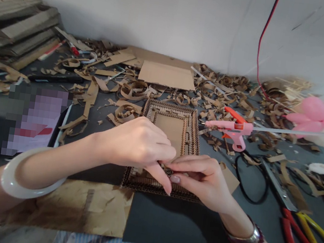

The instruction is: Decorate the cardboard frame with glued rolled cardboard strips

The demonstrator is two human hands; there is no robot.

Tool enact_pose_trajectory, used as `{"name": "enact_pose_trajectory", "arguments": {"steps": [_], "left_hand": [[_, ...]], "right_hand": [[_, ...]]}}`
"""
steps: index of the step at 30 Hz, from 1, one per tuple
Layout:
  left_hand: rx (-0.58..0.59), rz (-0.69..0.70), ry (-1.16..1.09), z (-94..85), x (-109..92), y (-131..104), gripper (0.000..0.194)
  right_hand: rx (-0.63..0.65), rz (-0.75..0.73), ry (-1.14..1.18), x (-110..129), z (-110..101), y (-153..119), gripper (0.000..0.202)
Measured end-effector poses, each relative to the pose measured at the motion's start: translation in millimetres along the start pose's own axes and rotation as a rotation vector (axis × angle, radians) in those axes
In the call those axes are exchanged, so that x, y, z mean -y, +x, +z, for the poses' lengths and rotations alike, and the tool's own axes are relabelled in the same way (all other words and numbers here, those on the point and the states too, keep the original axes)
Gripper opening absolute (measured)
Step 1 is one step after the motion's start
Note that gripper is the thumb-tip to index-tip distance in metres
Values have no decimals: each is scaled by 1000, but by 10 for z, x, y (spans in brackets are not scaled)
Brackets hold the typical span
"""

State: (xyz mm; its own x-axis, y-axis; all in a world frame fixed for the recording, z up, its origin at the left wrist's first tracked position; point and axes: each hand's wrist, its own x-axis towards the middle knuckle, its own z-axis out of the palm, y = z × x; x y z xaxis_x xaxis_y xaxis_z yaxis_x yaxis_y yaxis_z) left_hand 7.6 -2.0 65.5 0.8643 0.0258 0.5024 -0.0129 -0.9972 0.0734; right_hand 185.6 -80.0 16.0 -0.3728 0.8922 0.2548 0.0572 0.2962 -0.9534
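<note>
Nearly closed, right fingers (191, 182) pinch 1 corrugated piece (168, 171), left fingers (161, 174) touching it

Single head-worn view, facing forward and down

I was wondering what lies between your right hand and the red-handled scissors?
Beside the right hand is a cardboard piece, then a looped black cable, in the head view.

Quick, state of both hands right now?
Left hand: closed, thumb down; its grip is partly hidden.
Right hand: fingers pinched at a small corrugated cardboard piece over the frame's lower edge.
</note>
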Motion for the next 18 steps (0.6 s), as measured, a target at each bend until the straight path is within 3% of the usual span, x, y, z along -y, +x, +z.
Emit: {"name": "enact_pose_trajectory", "arguments": {"steps": [7, 18], "left_hand": [[-26, -1, 14, 15, 11, -16, 45], [-74, -2, -17, 51, 15, -51, 49]], "right_hand": [[-34, -21, -22, 31, 18, -1, 28], [72, -56, 34, 27, 9, -10, 39]]}}
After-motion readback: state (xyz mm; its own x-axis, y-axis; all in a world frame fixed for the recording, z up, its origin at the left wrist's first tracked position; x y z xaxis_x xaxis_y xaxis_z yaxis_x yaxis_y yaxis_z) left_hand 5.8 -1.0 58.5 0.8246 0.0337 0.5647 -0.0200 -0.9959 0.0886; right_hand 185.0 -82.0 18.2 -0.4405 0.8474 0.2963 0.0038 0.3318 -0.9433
